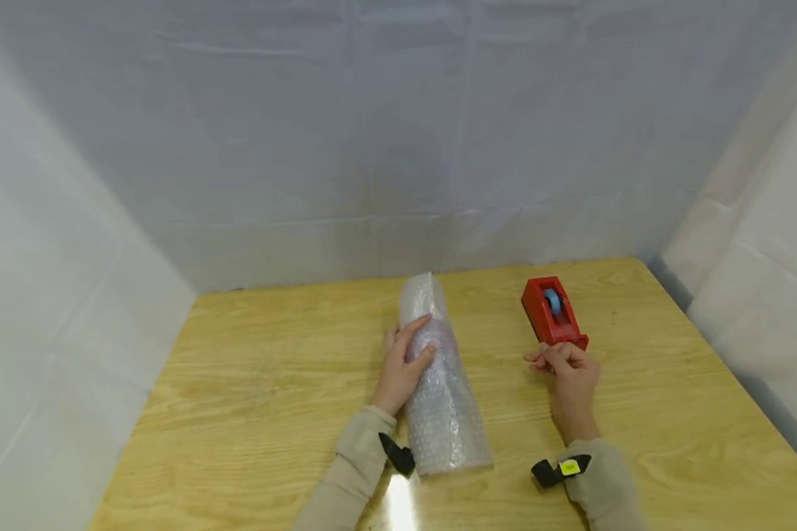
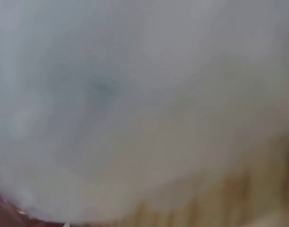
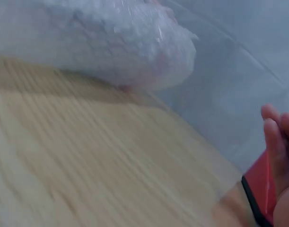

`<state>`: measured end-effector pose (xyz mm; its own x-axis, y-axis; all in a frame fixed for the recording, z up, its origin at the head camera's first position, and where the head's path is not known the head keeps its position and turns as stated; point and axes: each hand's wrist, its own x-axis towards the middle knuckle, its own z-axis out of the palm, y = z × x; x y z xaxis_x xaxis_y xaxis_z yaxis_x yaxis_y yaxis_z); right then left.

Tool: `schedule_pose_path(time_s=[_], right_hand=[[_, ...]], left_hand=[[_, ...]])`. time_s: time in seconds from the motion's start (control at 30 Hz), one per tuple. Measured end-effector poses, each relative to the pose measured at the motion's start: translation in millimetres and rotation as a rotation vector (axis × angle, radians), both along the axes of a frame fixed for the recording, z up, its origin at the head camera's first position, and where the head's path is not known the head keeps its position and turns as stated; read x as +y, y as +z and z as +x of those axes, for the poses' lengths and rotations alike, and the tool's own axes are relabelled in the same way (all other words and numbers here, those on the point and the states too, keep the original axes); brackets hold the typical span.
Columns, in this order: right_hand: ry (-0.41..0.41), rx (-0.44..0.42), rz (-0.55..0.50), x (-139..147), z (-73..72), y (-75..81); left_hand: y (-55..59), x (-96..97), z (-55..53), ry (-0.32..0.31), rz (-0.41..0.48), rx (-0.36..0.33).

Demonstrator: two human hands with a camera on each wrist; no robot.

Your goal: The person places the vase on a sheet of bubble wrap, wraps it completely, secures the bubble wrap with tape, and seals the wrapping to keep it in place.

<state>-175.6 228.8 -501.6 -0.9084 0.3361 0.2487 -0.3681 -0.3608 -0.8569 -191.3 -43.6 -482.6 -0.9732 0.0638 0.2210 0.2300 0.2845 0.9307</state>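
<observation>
A roll of clear bubble wrap lies lengthwise on the wooden table, a faint pinkish tint showing through its middle. My left hand holds it from the left side, thumb and forefinger laid over the top. Blurred bubble wrap fills most of the left wrist view. At the cutter end of a red tape dispenser with a blue core, my right hand pinches thumb and fingertips together; the tape between them hardly shows. In the right wrist view, these fingers partly cover the red dispenser.
The wooden table ends at a grey sheeted wall behind. White sheeting stands along the left, and more white sheeting on the right past a narrow gap. Dark straps with small cameras sit on both wrists.
</observation>
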Motion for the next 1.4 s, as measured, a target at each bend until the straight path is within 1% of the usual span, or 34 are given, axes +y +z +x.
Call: schedule_pose_path(time_s=[0.1,0.23,0.4,0.43,0.47,0.57,0.63,0.67,0.73,0.8,0.93,1.07,1.17,1.3,1.4], right_hand=[[0.088,0.042,0.101,-10,0.1,8.2],[0.208,0.120,0.189,-21,-3.4,22.9],[0.387,0.184,0.192,-34,-10.8,40.4],[0.430,0.194,0.192,-37,-12.6,42.9],[0.476,0.206,0.189,-40,-14.7,45.1],[0.624,0.216,0.191,-51,-22.1,50.7],[0.709,0.214,0.217,-60,-28.4,52.9],[0.745,0.206,0.235,-64,-31.8,54.2],[0.809,0.184,0.295,-72,-39.1,56.6],[0.860,0.157,0.363,-79,-45.6,58.9],[0.946,0.107,0.494,-87,-57.0,62.8],[1.012,0.083,0.565,-90,-65.1,64.5],[1.044,0.075,0.626,-91,-67.3,67.2],[1.051,0.079,0.720,-94,-67.3,72.5],[1.025,0.067,0.791,-98,-67.0,76.9]], left_hand=[[0.4,-0.2,0.4,-0.009,-0.012,-0.003],[0.2,-0.4,0.3,-0.019,-0.005,-0.016],[-1.7,-0.9,0.4,-0.019,-0.003,-0.028],[3.0,-0.3,2.6,-0.020,-0.002,-0.031],[3.2,-0.1,2.5,-0.020,-0.005,-0.040],[3.8,0.4,2.2,-0.015,-0.002,-0.052],[4.3,0.3,1.5,-0.014,-0.007,-0.063],[-0.5,-0.6,-1.3,-0.014,-0.008,-0.058],[-1.1,-1.6,-2.3,-0.013,-0.009,-0.042],[-0.3,-2.3,-2.5,-0.012,-0.014,-0.044],[1.2,-2.3,-0.7,-0.010,-0.043,-0.064],[3.2,-1.2,1.3,-0.018,-0.083,-0.072],[4.6,-0.4,2.2,-0.014,-0.106,-0.068],[5.3,-0.5,2.7,-0.015,-0.117,-0.053],[5.5,-0.9,2.9,-0.018,-0.120,-0.041]])
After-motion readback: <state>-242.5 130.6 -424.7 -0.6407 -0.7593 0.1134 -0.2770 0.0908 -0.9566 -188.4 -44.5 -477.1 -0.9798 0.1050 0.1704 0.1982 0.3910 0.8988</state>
